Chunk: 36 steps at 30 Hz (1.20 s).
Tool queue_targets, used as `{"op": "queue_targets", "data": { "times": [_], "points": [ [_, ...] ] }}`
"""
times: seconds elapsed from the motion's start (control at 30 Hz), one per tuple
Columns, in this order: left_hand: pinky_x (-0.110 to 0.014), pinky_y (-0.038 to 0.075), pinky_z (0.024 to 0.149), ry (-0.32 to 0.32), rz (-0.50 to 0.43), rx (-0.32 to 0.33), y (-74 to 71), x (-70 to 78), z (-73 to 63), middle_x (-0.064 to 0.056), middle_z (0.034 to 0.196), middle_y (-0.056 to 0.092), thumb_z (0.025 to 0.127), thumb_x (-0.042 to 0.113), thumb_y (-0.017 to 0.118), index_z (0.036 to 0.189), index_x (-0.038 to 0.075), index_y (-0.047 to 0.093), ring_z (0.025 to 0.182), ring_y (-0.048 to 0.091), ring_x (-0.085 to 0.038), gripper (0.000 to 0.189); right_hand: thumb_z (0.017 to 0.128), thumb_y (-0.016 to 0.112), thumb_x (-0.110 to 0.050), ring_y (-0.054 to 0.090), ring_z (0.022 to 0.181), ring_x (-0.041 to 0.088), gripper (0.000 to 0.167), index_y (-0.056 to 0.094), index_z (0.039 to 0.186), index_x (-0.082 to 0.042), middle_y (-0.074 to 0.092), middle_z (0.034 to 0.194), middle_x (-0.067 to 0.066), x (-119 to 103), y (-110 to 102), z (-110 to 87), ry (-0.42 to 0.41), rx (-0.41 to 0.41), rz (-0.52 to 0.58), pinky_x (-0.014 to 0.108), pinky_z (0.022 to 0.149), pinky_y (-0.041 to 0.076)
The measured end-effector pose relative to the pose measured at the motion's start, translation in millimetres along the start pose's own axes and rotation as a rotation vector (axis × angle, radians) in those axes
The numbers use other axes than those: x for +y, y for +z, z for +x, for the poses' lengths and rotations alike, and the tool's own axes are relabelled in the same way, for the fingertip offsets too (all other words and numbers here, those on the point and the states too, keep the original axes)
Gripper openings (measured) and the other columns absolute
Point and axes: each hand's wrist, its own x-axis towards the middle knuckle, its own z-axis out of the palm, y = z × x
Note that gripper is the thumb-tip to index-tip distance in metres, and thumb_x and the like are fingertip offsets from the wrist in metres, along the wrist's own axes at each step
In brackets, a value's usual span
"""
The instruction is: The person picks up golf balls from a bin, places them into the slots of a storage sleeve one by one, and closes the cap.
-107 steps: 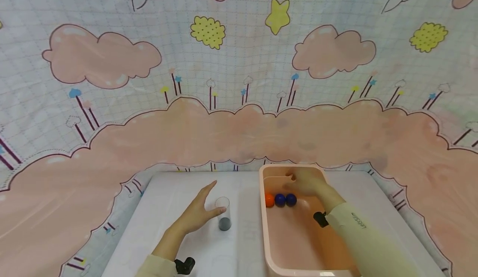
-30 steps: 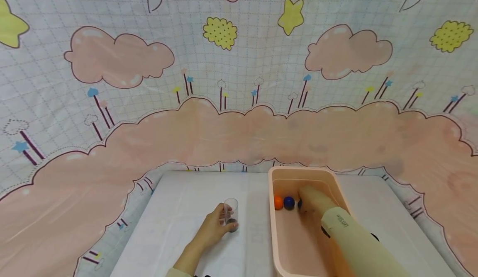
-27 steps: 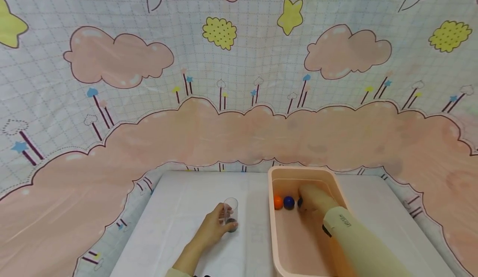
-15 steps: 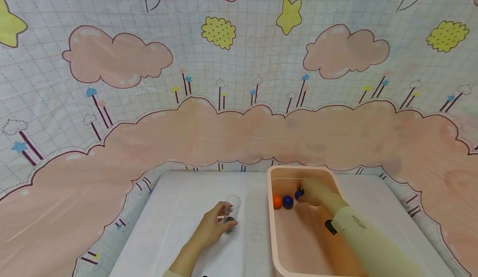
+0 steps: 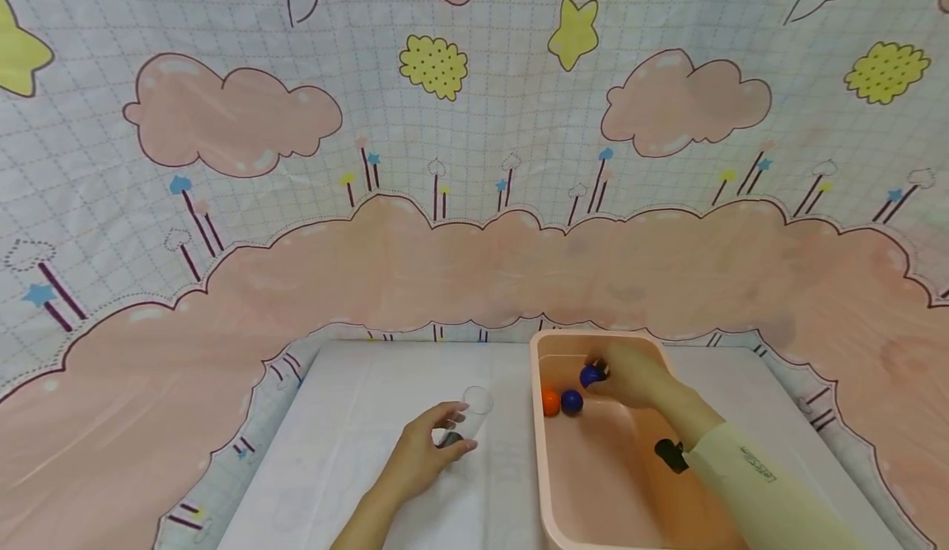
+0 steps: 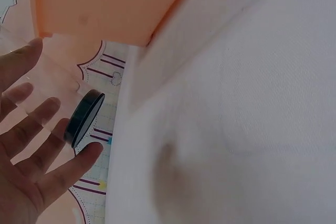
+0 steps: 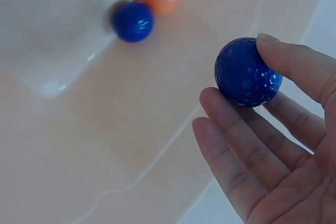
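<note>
My left hand (image 5: 418,455) holds a clear tube (image 5: 476,417) with a dark round base (image 6: 84,119) over the white table. The tube leans, its rim tipped to the right toward the bin. In the right wrist view, a dimpled blue golf ball (image 7: 247,72) is pinched between the thumb and fingers of my right hand (image 5: 639,373). That hand is in the far end of the peach bin (image 5: 544,484), with the ball raised off its floor. A second blue ball (image 5: 572,402) and an orange ball (image 5: 551,402) lie side by side against the bin's left wall.
The bin stands on the right part of the white table (image 5: 356,393), to the right of the tube. Behind the table hangs a cloth (image 5: 474,270) printed with clouds and stars. The bin's raised left wall lies between my two hands.
Since 3.6 s ago, my left hand has closed round the tube and now tilts it right. My right hand has taken the rightmost blue golf ball and lifted it off the bin floor.
</note>
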Motion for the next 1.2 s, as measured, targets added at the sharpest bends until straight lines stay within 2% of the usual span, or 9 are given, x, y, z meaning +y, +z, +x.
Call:
{"op": "queue_targets", "data": {
  "times": [0.1,0.37,0.6,0.83,1.03,1.2],
  "points": [
    [-0.062,0.051,0.098,-0.003,0.003,0.013,0.8,5.0,-2.4,-0.008,0.126,0.071,0.086,0.041,0.083,0.136,0.02,0.063,0.121,0.064,-0.032,0.058,0.087,0.084,-0.018,0.069,0.094,0.023,0.034,0.072,0.116,-0.005,0.074,0.106,0.008,-6.7,-2.6,-5.0,0.001,0.016,0.026,0.043,0.087,0.062],
    [-0.056,0.052,0.095,-0.029,0.014,0.006,2.4,18.1,-6.2,-0.003,0.125,0.071,0.085,0.043,0.083,0.136,0.026,0.064,0.119,0.063,-0.026,0.057,0.087,0.085,-0.02,0.07,0.09,0.015,0.034,0.073,0.117,-0.008,0.075,0.105,0.003,-28.7,-5.5,-20.0,-0.044,0.052,0.084,0.032,0.077,0.062],
    [-0.049,0.055,0.092,-0.009,0.032,-0.004,2.4,30.0,-7.7,0.002,0.123,0.071,0.086,0.045,0.083,0.135,0.028,0.064,0.118,0.064,-0.023,0.055,0.088,0.084,-0.019,0.069,0.093,0.014,0.036,0.072,0.121,-0.01,0.074,0.106,-0.001,-45.1,-8.5,-29.5,-0.033,0.043,0.157,0.031,0.077,0.061],
    [-0.05,0.052,0.095,0.002,0.067,-0.02,3.7,40.3,-7.9,0.008,0.122,0.071,0.086,0.049,0.081,0.135,0.031,0.064,0.117,0.064,-0.021,0.056,0.087,0.086,-0.024,0.068,0.093,0.012,0.037,0.073,0.121,-0.016,0.073,0.109,-0.002,-56.2,-9.4,-38.7,-0.056,0.078,0.186,0.029,0.079,0.061],
    [-0.054,0.052,0.097,0.009,0.085,-0.029,7.1,49.1,-6.4,0.004,0.122,0.072,0.086,0.048,0.082,0.135,0.027,0.065,0.115,0.064,-0.02,0.056,0.088,0.084,-0.023,0.068,0.093,0.012,0.035,0.072,0.121,-0.017,0.073,0.107,-0.004,-64.4,-7.7,-44.2,-0.125,0.095,0.239,0.034,0.083,0.062],
    [-0.052,0.054,0.097,0.024,0.109,-0.035,10.5,54.1,-5.3,0.005,0.121,0.071,0.087,0.047,0.082,0.135,0.026,0.065,0.113,0.065,-0.018,0.055,0.089,0.084,-0.028,0.068,0.093,0.011,0.037,0.071,0.123,-0.018,0.073,0.108,-0.005,-71.9,-4.4,-46.2,-0.179,0.097,0.264,0.029,0.082,0.062]
  ]
}}
